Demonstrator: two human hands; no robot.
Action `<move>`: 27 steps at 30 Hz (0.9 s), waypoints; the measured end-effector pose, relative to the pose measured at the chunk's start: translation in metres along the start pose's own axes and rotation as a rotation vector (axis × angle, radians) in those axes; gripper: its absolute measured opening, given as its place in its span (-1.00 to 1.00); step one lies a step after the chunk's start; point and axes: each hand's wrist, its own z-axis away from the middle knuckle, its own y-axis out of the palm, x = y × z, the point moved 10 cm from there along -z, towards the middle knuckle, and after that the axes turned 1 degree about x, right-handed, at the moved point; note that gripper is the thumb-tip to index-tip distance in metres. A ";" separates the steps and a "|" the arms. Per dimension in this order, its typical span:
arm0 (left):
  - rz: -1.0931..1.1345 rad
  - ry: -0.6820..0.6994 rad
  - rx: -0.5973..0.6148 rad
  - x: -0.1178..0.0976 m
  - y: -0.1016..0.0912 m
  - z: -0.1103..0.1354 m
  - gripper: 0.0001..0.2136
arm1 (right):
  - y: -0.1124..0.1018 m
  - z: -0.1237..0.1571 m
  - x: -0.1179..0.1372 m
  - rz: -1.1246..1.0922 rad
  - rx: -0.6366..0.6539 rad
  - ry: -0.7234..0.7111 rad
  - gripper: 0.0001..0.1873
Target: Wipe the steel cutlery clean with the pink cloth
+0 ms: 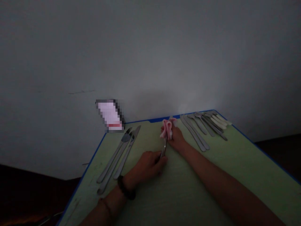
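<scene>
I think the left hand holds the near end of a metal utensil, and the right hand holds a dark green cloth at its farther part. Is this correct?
Not quite: the cloth is pink and white, not dark green, as the head view shows. The right hand does hold it at the farther part of the metal utensil, and the left hand holds the near end.

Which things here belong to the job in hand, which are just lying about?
Likely the job:
metal utensil, in the left hand
pink cloth, in the right hand, around the utensil
cutlery at left
cutlery at right

Likely just there:
phone-like device, pixelated
dark bracelet, worn
</scene>
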 end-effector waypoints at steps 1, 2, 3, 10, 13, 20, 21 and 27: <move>0.055 0.026 0.034 -0.005 0.001 0.002 -0.61 | -0.003 -0.003 0.001 -0.052 -0.019 0.005 -0.69; 0.108 0.043 0.062 -0.008 0.002 0.004 -0.59 | -0.005 -0.005 0.001 -0.100 -0.029 0.012 -0.72; 0.155 0.052 0.081 -0.010 0.002 0.004 -0.59 | -0.006 -0.006 0.002 -0.146 -0.037 0.020 -0.74; 0.302 -0.141 -0.110 0.016 -0.010 -0.002 -0.62 | -0.005 -0.006 0.019 -0.263 0.040 -0.013 -0.81; 0.320 -0.193 -0.263 0.026 -0.017 -0.003 -0.62 | 0.015 0.005 0.012 -0.095 0.206 0.042 -0.69; 0.347 -0.193 -0.337 0.034 -0.020 -0.004 -0.64 | 0.034 0.019 -0.006 0.041 0.300 0.081 -0.57; 0.332 -0.192 -0.322 0.034 -0.019 -0.005 -0.64 | 0.033 0.016 -0.007 0.025 0.282 0.086 -0.58; 0.121 -0.137 -0.140 0.016 -0.006 -0.005 -0.63 | -0.007 -0.011 0.015 -0.380 0.020 0.024 -0.73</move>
